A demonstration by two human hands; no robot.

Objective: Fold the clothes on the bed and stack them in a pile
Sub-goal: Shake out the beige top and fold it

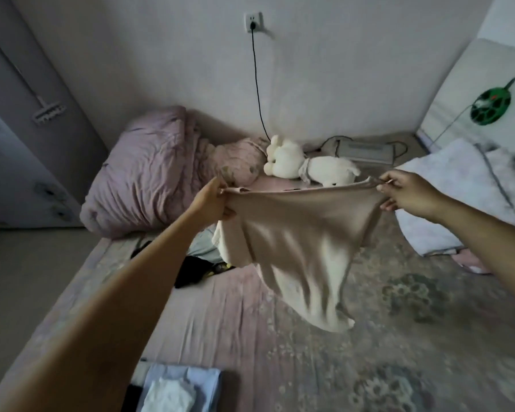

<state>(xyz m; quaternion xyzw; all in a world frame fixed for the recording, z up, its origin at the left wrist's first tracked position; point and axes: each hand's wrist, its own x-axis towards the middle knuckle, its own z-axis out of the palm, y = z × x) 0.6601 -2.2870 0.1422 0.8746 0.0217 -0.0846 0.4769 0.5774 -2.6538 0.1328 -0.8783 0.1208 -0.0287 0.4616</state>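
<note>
— What's the beige garment (298, 233) like?
— Soft, limp knit, held in the air above the bed (235, 316); top edge stretched side to side, body hanging down in folds.
— And the hands?
— Left hand (211, 200) and right hand (405, 191) each pinch a top corner, fingers curled.
— Anything below it?
— Dark clothes (194, 270) lie on the wrinkled pink sheet.

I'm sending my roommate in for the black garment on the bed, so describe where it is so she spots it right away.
Start at the pink duvet bunched at the bed's far left corner. Just in front of it lie a few unfolded clothes. The black garment is the crumpled dark one nearest the left edge, beside a pale blue piece; it is the only black item in that heap.
</note>
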